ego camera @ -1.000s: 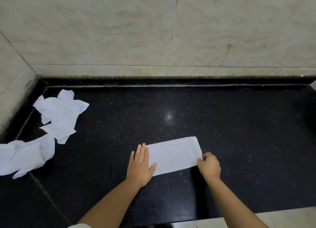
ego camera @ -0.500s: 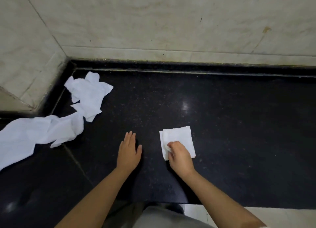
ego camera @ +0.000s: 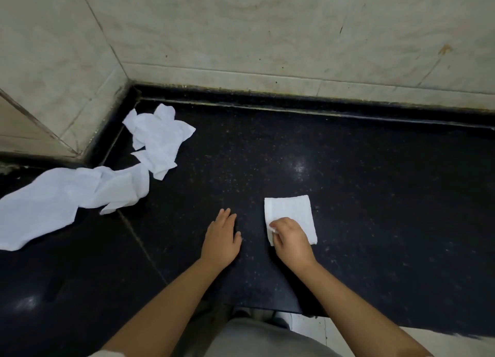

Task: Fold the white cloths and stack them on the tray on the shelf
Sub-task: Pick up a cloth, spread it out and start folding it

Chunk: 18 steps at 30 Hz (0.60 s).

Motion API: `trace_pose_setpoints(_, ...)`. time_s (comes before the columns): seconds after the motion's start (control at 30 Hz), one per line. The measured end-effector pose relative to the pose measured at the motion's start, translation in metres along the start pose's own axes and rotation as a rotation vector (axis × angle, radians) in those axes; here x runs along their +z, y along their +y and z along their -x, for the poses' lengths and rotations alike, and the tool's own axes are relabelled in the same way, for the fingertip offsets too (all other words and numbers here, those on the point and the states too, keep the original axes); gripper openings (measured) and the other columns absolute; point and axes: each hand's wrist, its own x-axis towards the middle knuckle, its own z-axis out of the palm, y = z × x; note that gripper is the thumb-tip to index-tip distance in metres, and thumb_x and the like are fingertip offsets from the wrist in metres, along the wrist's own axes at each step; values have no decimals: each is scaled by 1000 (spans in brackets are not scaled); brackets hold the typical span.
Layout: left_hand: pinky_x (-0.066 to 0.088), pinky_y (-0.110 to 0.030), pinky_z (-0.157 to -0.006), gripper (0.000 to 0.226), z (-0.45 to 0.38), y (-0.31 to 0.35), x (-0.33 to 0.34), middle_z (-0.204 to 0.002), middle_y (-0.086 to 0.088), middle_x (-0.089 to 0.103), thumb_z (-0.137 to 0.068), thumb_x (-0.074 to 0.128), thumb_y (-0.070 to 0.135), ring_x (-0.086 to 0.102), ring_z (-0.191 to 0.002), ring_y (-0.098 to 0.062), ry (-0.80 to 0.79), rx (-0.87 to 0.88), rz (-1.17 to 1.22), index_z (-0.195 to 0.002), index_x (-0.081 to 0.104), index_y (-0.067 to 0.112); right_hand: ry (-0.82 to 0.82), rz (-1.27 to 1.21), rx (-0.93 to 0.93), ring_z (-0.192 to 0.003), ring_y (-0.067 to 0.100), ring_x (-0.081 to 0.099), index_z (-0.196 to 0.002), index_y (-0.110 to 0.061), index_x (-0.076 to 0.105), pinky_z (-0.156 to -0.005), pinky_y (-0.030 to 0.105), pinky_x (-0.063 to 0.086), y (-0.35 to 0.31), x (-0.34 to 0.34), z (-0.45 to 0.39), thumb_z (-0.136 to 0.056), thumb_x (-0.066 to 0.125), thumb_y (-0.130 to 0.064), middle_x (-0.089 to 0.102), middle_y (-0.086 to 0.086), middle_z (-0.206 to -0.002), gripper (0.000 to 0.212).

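Near the front edge of the black counter (ego camera: 348, 169), one folded cloth (ego camera: 290, 209) is laid flat as a small square. Two more cloths are seen unfolded toward the left: one crumpled cloth (ego camera: 158, 137) by the back left corner, and one long cloth (ego camera: 67, 196) stretched out toward the left edge, the two touching or overlapping. Three white cloths are counted in all. The right hand (ego camera: 290, 240) is set on the near left corner of the folded cloth, its fingers curled and that corner pinched. The left hand (ego camera: 221, 240) is laid palm down on the bare counter just left of the folded cloth, apart from it, fingers straight and together.
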Motion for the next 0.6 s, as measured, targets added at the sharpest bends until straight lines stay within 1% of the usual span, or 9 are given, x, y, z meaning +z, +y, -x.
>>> trace_pose_setpoints(0.03,12,-34,-121,52,0,-1,0,-158,-5,12,-98,38,24,5,-147,-17,-16,-4,-27,-146,22,10,-58,37,-11,-81,34,61,-87,3,66,-70,26,44,2,3,2,-78,54,8,66,18,-86,15)
trace_pose_setpoints(0.1,12,-34,-121,53,-1,-2,1,-158,-5,11,-98,38,24,4,-147,-18,-29,-9,-63,-146,21,10,-94,77,-54,-83,35,60,-91,2,66,-71,28,45,7,7,7,-78,55,5,65,16,-90,17)
trace_pose_setpoints(0.17,11,-34,-121,53,0,-1,0,-158,-5,11,-98,38,25,5,-147,-17,-24,-5,-83,-146,21,11,-135,91,-78,-99,32,55,-107,1,62,-82,28,43,8,2,9,-83,52,-1,62,15,-106,26)
trace_pose_setpoints(0.23,10,-35,-120,53,2,-1,2,-158,-4,11,-98,38,24,4,-147,-17,-20,11,-89,-147,21,11,-186,85,-80,-114,26,49,-120,-1,55,-94,23,38,12,-4,11,-86,50,-4,56,11,-121,35)
trace_pose_setpoints(0.3,10,-34,-120,52,4,0,5,-158,-3,12,-98,37,24,4,-147,-16,-3,43,-84,-146,21,11,-131,80,-69,-113,27,54,-116,-1,58,-96,26,40,19,-16,15,-80,52,0,60,11,-119,36)
trace_pose_setpoints(0.33,10,-34,-121,52,5,2,6,-158,-3,13,-98,37,24,4,-147,-16,3,68,-83,-146,22,12,-67,119,-74,-104,29,60,-108,-1,63,-92,32,46,25,-22,16,-73,56,2,65,11,-110,36)
trace_pose_setpoints(0.4,9,-32,-120,51,5,6,9,-157,-1,14,-98,37,24,5,-147,-15,13,141,-87,-146,23,12,8,266,-72,-85,30,67,-92,-6,69,-76,41,54,41,-31,20,-55,66,2,70,8,-93,38)
trace_pose_setpoints(0.5,9,-29,-119,48,4,22,11,-156,0,20,-98,37,24,9,-146,-15,2,271,-110,-145,29,13,-65,419,1,-71,29,68,-80,-12,71,-58,38,55,51,-40,24,-33,78,11,71,6,-85,53)
trace_pose_setpoints(0.6,17,-29,-116,44,-3,38,17,-148,-3,33,-96,41,23,24,-140,-17,-35,387,-125,-139,39,11,-105,466,37,-59,25,65,-73,-13,71,-47,32,53,56,-36,22,-30,80,11,71,6,-81,50)
